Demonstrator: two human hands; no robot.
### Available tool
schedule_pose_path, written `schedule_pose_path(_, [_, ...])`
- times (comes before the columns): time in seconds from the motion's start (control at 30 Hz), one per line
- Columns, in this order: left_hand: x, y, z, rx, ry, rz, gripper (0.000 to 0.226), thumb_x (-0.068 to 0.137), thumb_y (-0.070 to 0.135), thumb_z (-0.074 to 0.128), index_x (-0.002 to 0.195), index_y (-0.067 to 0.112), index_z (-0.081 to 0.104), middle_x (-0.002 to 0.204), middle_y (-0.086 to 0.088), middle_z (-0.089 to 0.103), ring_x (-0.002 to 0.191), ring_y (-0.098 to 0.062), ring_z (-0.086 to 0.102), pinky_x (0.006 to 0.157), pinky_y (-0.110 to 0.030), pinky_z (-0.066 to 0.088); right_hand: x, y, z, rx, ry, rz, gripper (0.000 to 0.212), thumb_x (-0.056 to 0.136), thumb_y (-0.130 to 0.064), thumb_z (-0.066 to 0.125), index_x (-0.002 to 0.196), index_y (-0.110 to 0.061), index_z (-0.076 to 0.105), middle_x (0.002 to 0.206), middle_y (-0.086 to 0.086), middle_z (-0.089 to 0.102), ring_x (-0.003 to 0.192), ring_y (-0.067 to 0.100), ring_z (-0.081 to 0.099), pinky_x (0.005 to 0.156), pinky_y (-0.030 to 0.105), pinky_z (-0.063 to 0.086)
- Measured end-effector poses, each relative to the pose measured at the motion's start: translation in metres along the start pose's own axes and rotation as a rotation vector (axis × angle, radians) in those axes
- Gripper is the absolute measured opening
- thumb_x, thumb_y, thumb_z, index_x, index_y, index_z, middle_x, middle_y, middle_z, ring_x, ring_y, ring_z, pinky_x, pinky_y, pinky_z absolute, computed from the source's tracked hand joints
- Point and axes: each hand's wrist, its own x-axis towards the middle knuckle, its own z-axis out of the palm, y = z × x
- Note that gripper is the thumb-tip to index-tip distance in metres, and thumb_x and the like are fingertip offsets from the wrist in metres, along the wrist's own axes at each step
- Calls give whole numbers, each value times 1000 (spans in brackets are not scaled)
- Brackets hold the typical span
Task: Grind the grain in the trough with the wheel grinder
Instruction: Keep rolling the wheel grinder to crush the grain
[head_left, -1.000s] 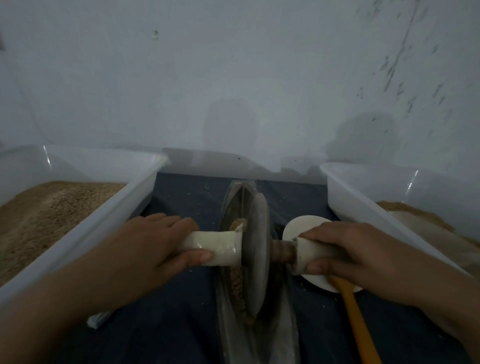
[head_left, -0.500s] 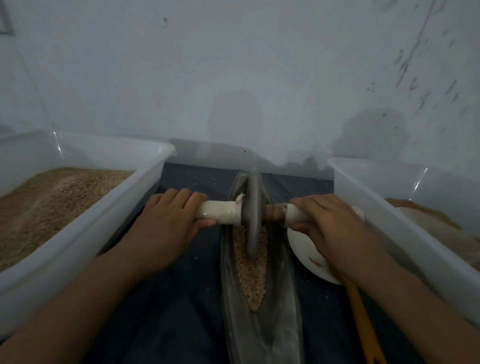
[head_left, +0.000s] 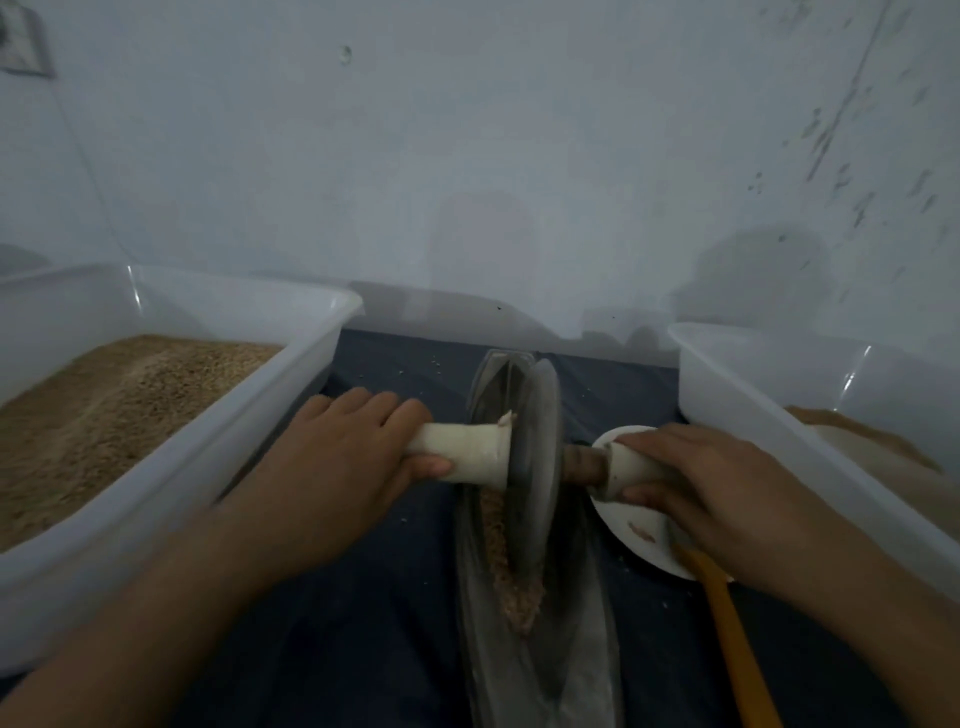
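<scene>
Two bare forearms are reaching forward from the bottom edge over a dark blue cloth (head_left: 363, 649). A long, narrow metal trough (head_left: 571, 670) is lying lengthwise on the cloth between them, running away from the viewer. A strip of brown grain (head_left: 511, 587) is sitting in its channel.

The wheel grinder (head_left: 535, 462), a dark disc standing on edge, is resting in the trough on the grain, about midway along. The left hand (head_left: 337, 467) is gripping the pale handle on the disc's left, fingers wrapped over the top and thumb underneath. The right hand (head_left: 711, 493) is clamping the matching handle on the right in the same way.

Under the right hand, a white plate (head_left: 639, 530) is lying just beside the trough, with an orange handle (head_left: 727, 639) pointing back toward the viewer.

A white plastic tub (head_left: 171, 467) on the left is holding a heap of tan grain. Another white tub (head_left: 753, 415) is sitting on the right, with brown material inside. A pale wall (head_left: 467, 156) is standing behind everything.
</scene>
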Motion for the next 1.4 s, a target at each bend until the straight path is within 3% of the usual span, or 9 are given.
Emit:
schedule_pose_path(0.2, [13, 4, 16, 100, 80, -98, 59, 86, 50, 23, 104, 10, 63, 91, -9, 63, 80, -28, 58, 72, -40, 45, 12, 2, 27, -63, 160, 73, 35, 85, -13, 65, 120, -12, 60, 112, 8, 63, 103, 26, 54, 83, 20, 27])
schedule_pose_path(0.3, [9, -2, 13, 41, 74, -61, 61, 85, 55, 20, 103, 15, 61, 91, -2, 63, 78, -22, 57, 69, -35, 42, 13, 4, 19, -92, 121, 21, 36, 85, -18, 66, 120, -16, 60, 111, 3, 62, 100, 20, 52, 77, 17, 25])
schedule_pose_path(0.47, [-3, -12, -1, -9, -19, 87, 73, 68, 72, -9, 108, 37, 40, 92, 22, 44, 85, 1, 43, 75, -19, 32, -5, 7, -9, 20, -67, -46, 29, 81, -41, 63, 109, -39, 57, 89, -29, 50, 86, -8, 46, 73, 10, 33])
schedule_pose_path(0.63, [-8, -12, -16, -136, -147, 101, 72, 65, 76, -3, 101, 36, 43, 84, 20, 47, 82, 3, 45, 76, -20, 38, -11, 2, -23, 111, -151, -62, 26, 79, -62, 55, 99, -46, 58, 85, -22, 58, 87, -2, 54, 71, 15, 41])
schedule_pose_path(0.77, [2, -4, 1, 1, -1, -21, 72, 73, 68, 0, 107, 30, 50, 95, 15, 53, 87, -8, 50, 75, -25, 35, -1, 6, -2, 50, -24, 5, 27, 84, -34, 62, 111, -35, 59, 91, -21, 55, 87, 4, 50, 70, 13, 32])
schedule_pose_path(0.97, [15, -3, 27, 32, 156, -110, 41, 87, 43, 51, 106, 9, 62, 93, -11, 63, 81, -31, 56, 74, -40, 42, 16, 4, 23, -88, 138, 66, 39, 84, -14, 66, 122, -14, 59, 114, 8, 62, 104, 24, 51, 80, 16, 22])
schedule_pose_path(1.07, [11, -7, 23, -22, 137, -61, 49, 86, 54, 41, 105, 14, 61, 94, -4, 63, 82, -24, 56, 72, -33, 37, 13, 5, 14, -77, 104, 27, 37, 83, -20, 68, 119, -17, 61, 109, 3, 63, 98, 18, 50, 73, 15, 23])
schedule_pose_path(1.2, [2, -15, 8, -37, 29, 33, 70, 75, 71, 1, 107, 31, 49, 94, 18, 50, 83, -5, 45, 72, -23, 29, 0, 6, -8, 0, -54, -16, 32, 80, -37, 66, 112, -36, 57, 93, -25, 52, 83, -4, 45, 73, 6, 31])
schedule_pose_path(1.4, [-5, -14, -9, -139, -99, 107, 69, 69, 75, 0, 102, 35, 45, 86, 20, 47, 83, 2, 45, 77, -21, 37, -11, 0, -30, 115, -172, -41, 36, 66, -64, 50, 96, -47, 58, 82, -22, 60, 86, -5, 53, 70, 12, 39])
